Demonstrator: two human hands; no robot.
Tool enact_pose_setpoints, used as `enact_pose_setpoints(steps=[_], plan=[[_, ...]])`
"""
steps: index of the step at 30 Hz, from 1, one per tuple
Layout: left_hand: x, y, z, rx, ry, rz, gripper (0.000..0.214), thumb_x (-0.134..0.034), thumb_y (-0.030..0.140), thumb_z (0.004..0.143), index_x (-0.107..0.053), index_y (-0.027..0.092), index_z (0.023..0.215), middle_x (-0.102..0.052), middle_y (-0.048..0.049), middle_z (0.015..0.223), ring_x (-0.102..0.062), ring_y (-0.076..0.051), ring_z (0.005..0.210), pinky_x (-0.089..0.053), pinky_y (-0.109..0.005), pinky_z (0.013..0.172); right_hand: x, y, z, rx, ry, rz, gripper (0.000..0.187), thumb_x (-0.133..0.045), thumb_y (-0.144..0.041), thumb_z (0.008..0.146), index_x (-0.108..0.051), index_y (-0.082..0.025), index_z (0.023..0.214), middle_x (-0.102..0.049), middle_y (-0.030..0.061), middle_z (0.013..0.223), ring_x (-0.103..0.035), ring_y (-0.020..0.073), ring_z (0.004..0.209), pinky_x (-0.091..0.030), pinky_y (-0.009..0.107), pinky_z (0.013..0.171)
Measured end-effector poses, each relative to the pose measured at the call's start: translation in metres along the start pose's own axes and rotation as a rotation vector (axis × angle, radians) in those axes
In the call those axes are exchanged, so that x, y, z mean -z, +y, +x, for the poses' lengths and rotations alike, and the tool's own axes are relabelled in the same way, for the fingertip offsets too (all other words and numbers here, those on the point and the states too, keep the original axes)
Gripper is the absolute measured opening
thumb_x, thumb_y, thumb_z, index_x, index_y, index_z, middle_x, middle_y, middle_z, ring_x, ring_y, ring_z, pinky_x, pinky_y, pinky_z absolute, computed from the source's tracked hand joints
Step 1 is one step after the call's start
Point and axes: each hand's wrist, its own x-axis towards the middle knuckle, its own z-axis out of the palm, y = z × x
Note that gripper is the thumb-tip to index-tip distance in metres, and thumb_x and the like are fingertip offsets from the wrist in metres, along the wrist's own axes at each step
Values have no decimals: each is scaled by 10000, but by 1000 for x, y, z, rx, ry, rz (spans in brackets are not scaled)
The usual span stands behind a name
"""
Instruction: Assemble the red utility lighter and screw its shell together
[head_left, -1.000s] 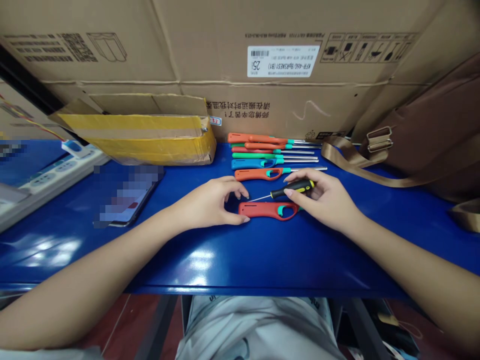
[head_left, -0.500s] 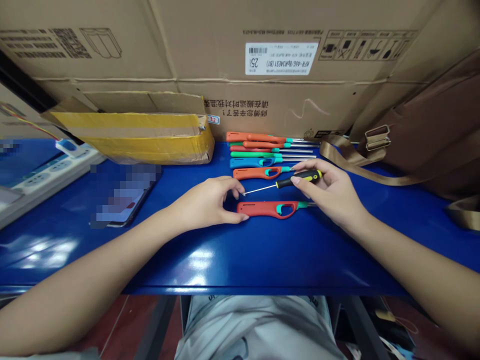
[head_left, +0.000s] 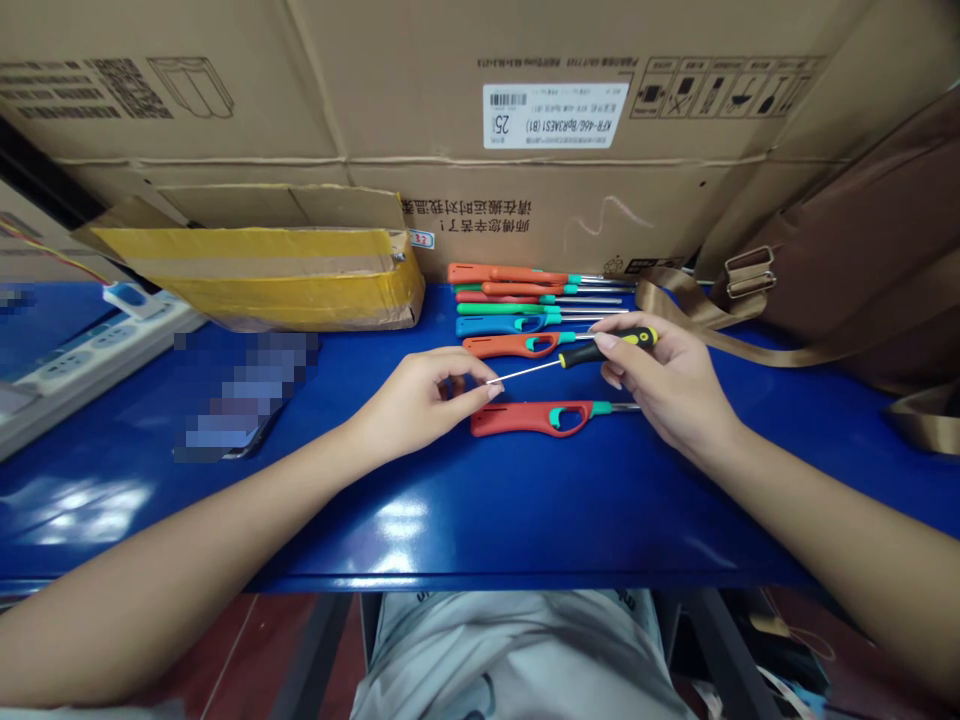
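Note:
My right hand (head_left: 667,385) grips a small screwdriver (head_left: 600,350) with a black and yellow handle, its thin shaft pointing left. My left hand (head_left: 420,400) pinches thumb and forefinger together at the shaft's tip; whether anything small sits between them I cannot see. Below both hands a red long-nosed lighter (head_left: 536,417) with a teal trigger lies flat on the blue table (head_left: 480,500), untouched. Behind it lies a row of several more lighters (head_left: 525,305) in orange, green and blue, metal nozzles pointing right.
A yellow-taped cardboard box (head_left: 262,270) sits at the back left, large cartons (head_left: 450,120) wall off the back. A phone (head_left: 232,395) and a white power strip (head_left: 82,350) lie at the left. A brown bag with straps (head_left: 840,290) fills the right.
My right hand lifted the screwdriver up and to the right, off the red lighter. My left hand left the lighter's end and closed its fingertips at the screwdriver's tip.

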Motion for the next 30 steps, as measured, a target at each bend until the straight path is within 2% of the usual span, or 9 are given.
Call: enact_pose_setpoints(steps=[7, 13, 16, 20, 23, 25, 27, 30], plan=[[2, -4, 0, -119, 23, 47, 173, -703, 328, 935, -789, 179, 922, -752, -21, 890, -616, -105, 715, -455, -221, 642, 0, -2, -2, -2, 17, 1, 124, -802, -286, 820, -748, -224, 912, -576, -42, 708, -500, 74, 550, -394, 231, 509], [4, -2, -1, -222, 8, 133, 121, -710, 252, 941, -804, 175, 948, -774, -18, 889, -673, -108, 775, -484, -205, 683, 0, -4, -2, 41, 12, -76, 139, -792, -301, 818, -730, -223, 914, -587, -39, 713, -516, 87, 537, -397, 242, 500], [4, -2, -3, -262, -2, 191, 129, -699, 240, 950, -808, 173, 964, -779, -29, 909, -701, -130, 823, -515, -221, 735, -1, -4, -3, 138, 7, -212, 130, -772, -295, 834, -716, -225, 929, -618, -24, 748, -532, 101, 558, -442, 259, 527], [4, -3, -4, -288, -2, 277, 143, -678, 227, 960, -807, 168, 976, -776, -42, 927, -709, -157, 857, -536, -252, 761, 0, -12, -7, 402, -19, -436, 144, -730, -252, 863, -692, -241, 1002, -682, 7, 849, -640, 154, 723, -548, 301, 680], [4, -3, -4, -290, -16, 335, 148, -667, 225, 964, -804, 174, 988, -777, -47, 956, -711, -173, 886, -547, -278, 790, 0, -26, -9, 621, -132, -600, 243, -738, -228, 854, -670, -256, 1085, -702, 10, 892, -678, 175, 778, -572, 309, 730], [5, -2, -5, -291, -30, 381, 146, -662, 221, 966, -801, 182, 989, -776, -42, 964, -709, -182, 900, -548, -295, 803, 0, -39, -10, 706, -209, -689, 268, -738, -227, 862, -653, -263, 1114, -714, 17, 938, -680, 175, 761, -580, 311, 725], [5, 0, -6, -300, -39, 434, 140, -663, 216, 963, -799, 186, 985, -775, -38, 964, -705, -192, 904, -543, -308, 795, -3, -52, -10, 731, -275, -736, 287, -731, -239, 877, -632, -269, 1145, -712, 25, 967, -679, 181, 760, -586, 319, 721], [6, 4, -9, -313, -46, 475, 141, -663, 224, 965, -798, 186, 971, -770, -38, 958, -702, -199, 902, -531, -314, 773, -11, -68, -9, 676, -306, -784, 342, -731, -273, 880, -602, -280, 1197, -687, 25, 926, -677, 206, 771, -583, 352, 717]])
